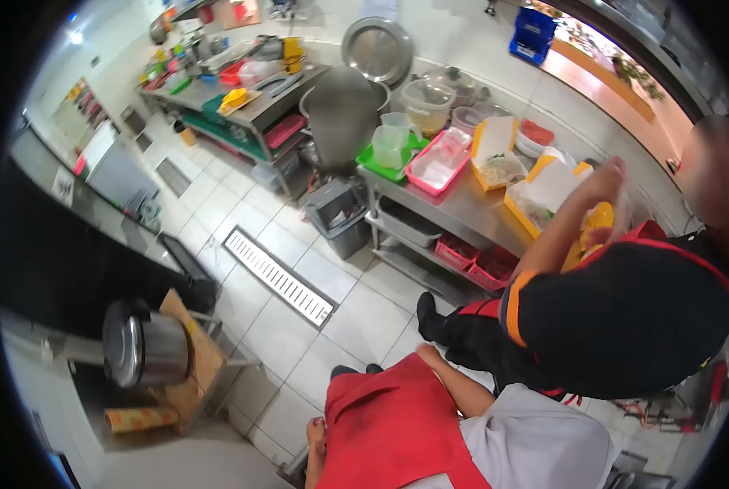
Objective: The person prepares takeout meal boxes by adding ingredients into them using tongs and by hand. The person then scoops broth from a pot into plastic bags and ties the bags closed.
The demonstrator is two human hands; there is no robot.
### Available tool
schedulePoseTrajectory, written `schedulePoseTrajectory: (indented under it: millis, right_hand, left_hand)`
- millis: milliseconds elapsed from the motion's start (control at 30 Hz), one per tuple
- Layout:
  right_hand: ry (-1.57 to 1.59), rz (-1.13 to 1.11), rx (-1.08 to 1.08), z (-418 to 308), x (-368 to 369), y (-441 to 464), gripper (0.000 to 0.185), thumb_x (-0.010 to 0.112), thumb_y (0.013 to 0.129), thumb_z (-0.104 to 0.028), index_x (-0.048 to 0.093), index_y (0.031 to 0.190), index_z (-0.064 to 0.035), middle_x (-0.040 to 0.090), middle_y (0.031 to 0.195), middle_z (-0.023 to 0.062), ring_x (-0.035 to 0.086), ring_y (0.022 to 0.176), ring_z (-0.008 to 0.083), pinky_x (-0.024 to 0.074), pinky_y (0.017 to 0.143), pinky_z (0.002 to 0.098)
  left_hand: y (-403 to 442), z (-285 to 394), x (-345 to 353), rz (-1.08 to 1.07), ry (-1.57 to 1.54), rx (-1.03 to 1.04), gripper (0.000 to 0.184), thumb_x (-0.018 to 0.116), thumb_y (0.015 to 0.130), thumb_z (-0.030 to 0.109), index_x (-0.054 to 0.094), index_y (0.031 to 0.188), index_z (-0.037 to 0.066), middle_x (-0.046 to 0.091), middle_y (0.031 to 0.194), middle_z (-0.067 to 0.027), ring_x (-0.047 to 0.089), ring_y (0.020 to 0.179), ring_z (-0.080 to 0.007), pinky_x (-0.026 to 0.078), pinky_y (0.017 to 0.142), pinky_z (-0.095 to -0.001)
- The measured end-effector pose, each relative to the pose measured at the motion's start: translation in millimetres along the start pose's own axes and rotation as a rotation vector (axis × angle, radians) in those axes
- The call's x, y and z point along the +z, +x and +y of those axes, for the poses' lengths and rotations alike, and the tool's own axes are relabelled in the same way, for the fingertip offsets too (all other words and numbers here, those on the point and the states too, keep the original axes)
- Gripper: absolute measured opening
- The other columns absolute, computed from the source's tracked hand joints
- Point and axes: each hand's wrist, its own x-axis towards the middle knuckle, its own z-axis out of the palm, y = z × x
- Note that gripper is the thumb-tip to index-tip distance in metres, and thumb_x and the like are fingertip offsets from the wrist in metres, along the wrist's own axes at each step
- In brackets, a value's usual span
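My left hand hangs low at the left edge of the red apron, its fingers curled; whether anything is in them is too small to tell. At the apron's upper right edge is my right hand, partly hidden, its fingers not clear. Both hands are away from the steel counter. A co-worker in a dark shirt stands at that counter, with an arm over open yellow-and-white boxes that hold food.
On the counter are a pink tray, a green tray and a lidded tub. A grey bin stands beside it. A drain grate crosses the tiled floor. A steel cooker sits on a wooden board at the left.
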Motion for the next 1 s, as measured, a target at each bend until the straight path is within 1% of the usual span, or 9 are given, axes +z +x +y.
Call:
schedulePoseTrajectory:
  millis: [67, 100, 467, 567, 600, 633, 800, 867, 1000]
  right_hand:
    - [0.088, 0.158, -0.043, -9, 6, 1, 0.032, 0.057, 0.087, -0.031, 0.075, 0.093, -0.0056, 0.071, 0.101, 0.0219, 0.068, 0.097, 0.0392, 0.0539, 0.089, 0.0453]
    - [0.273, 0.294, -0.047, -42, -52, 68, 0.028, 0.058, 0.087, -0.028, 0.074, 0.094, -0.0061, 0.072, 0.101, 0.0197, 0.069, 0.097, 0.0369, 0.0545, 0.087, 0.0438]
    - [0.642, 0.197, 0.103, -155, -189, 135, 0.03, 0.063, 0.088, -0.031, 0.073, 0.101, -0.0058, 0.074, 0.096, 0.0144, 0.071, 0.091, 0.0265, 0.0545, 0.083, 0.0383]
    - [0.621, 0.544, -0.052, -177, -301, 176, 0.022, 0.06, 0.094, -0.021, 0.07, 0.105, -0.0042, 0.072, 0.091, 0.0117, 0.067, 0.085, 0.0201, 0.0532, 0.078, 0.036]
    - [0.724, 0.763, -0.097, -200, -362, 169, 0.023, 0.059, 0.093, -0.023, 0.069, 0.101, -0.004, 0.072, 0.094, 0.0171, 0.07, 0.087, 0.0305, 0.0529, 0.078, 0.0407]
    - [0.68, 0.923, -0.144, -225, -432, 151, 0.023, 0.059, 0.094, -0.021, 0.067, 0.105, -0.0026, 0.072, 0.096, 0.0181, 0.07, 0.089, 0.0304, 0.0525, 0.079, 0.0411]
    - [0.368, 1.488, -0.184, -218, -678, 206, 0.021, 0.059, 0.093, -0.017, 0.065, 0.1, 0.0016, 0.069, 0.095, 0.022, 0.067, 0.092, 0.0404, 0.0516, 0.082, 0.0472]
    - [0.158, 1.479, -0.099, -182, -744, 267, 0.019, 0.064, 0.087, -0.013, 0.069, 0.098, 0.0015, 0.07, 0.097, 0.0218, 0.067, 0.093, 0.0402, 0.0529, 0.082, 0.0456]
    - [-0.285, 0.777, 0.157, -124, -807, 382, 0.018, 0.072, 0.075, -0.013, 0.075, 0.089, -0.0017, 0.072, 0.094, 0.0226, 0.071, 0.091, 0.0372, 0.0559, 0.081, 0.0451]
  left_hand:
    - [11, -3, -23, -0.021, 0.015, 0.031, 0.039, 0.068, 0.086, 0.037, 0.072, 0.108, 0.005, 0.074, 0.105, -0.0199, 0.072, 0.099, -0.0337, 0.056, 0.085, -0.0427]
    - [55, 40, -38, -0.046, 0.047, 0.045, 0.039, 0.068, 0.087, 0.037, 0.072, 0.108, 0.005, 0.074, 0.105, -0.02, 0.071, 0.099, -0.0338, 0.056, 0.085, -0.0428]
    - [358, 303, -111, -0.412, 0.58, 0.373, 0.041, 0.063, 0.091, 0.037, 0.071, 0.114, 0.003, 0.073, 0.103, -0.0212, 0.07, 0.099, -0.0352, 0.054, 0.086, -0.0428]
    - [437, 376, -108, -0.282, 0.542, 0.499, 0.041, 0.061, 0.089, 0.036, 0.071, 0.107, 0.001, 0.071, 0.101, -0.0277, 0.069, 0.101, -0.0407, 0.054, 0.088, -0.0463]
    - [459, 398, -110, -0.385, 0.364, 0.448, 0.038, 0.06, 0.09, 0.032, 0.071, 0.107, 0.0, 0.071, 0.102, -0.0269, 0.069, 0.102, -0.0413, 0.054, 0.089, -0.0467]
    - [484, 413, -107, -0.393, 0.329, 0.445, 0.035, 0.059, 0.091, 0.029, 0.071, 0.105, -0.001, 0.071, 0.104, -0.0264, 0.069, 0.101, -0.0411, 0.055, 0.086, -0.0461]
    - [509, 516, -95, -0.396, 0.224, 0.483, 0.033, 0.059, 0.092, 0.023, 0.069, 0.11, -0.002, 0.073, 0.09, -0.019, 0.072, 0.087, -0.026, 0.056, 0.075, -0.0377]
    - [512, 530, -80, -0.405, 0.143, 0.459, 0.033, 0.058, 0.094, 0.021, 0.066, 0.114, -0.005, 0.071, 0.089, -0.0156, 0.069, 0.081, -0.0211, 0.056, 0.07, -0.035]
    - [495, 525, -54, -0.346, 0.14, 0.262, 0.033, 0.06, 0.093, 0.02, 0.066, 0.111, -0.007, 0.071, 0.094, -0.0161, 0.069, 0.079, -0.0217, 0.058, 0.067, -0.0334]
